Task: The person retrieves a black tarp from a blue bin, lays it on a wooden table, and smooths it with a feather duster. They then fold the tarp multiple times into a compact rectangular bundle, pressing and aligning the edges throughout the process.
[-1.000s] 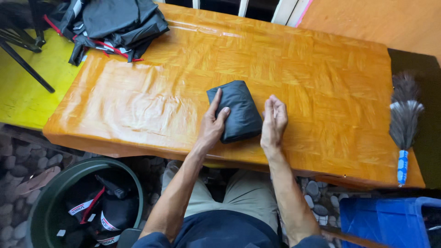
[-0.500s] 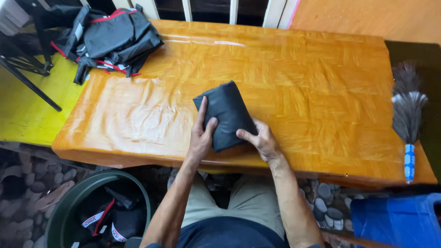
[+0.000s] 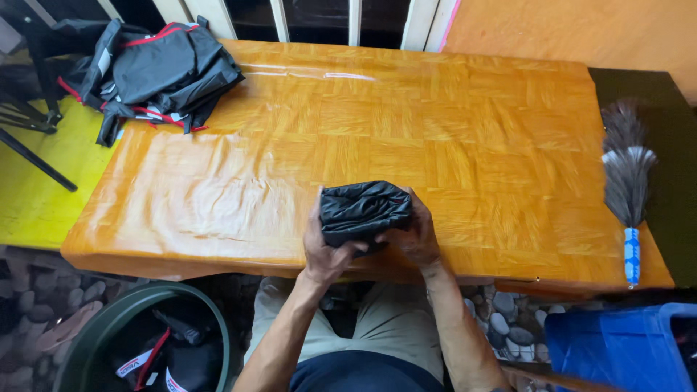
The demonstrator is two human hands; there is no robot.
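**Both hands clasp a folded black bundle**

From the head view, we see the left hand (image 3: 324, 250) and right hand (image 3: 415, 236) with fingers clamped on either side of a folded black cloth bundle (image 3: 363, 209), held between them at the near edge of the orange worktop (image 3: 435, 131). Well beyond the fingers, far left, lies a heap of black garments (image 3: 156, 69); far right, a feather duster (image 3: 626, 189).

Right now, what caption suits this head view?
Both hands, left hand and right hand, grip a folded black bundle over an orange table.
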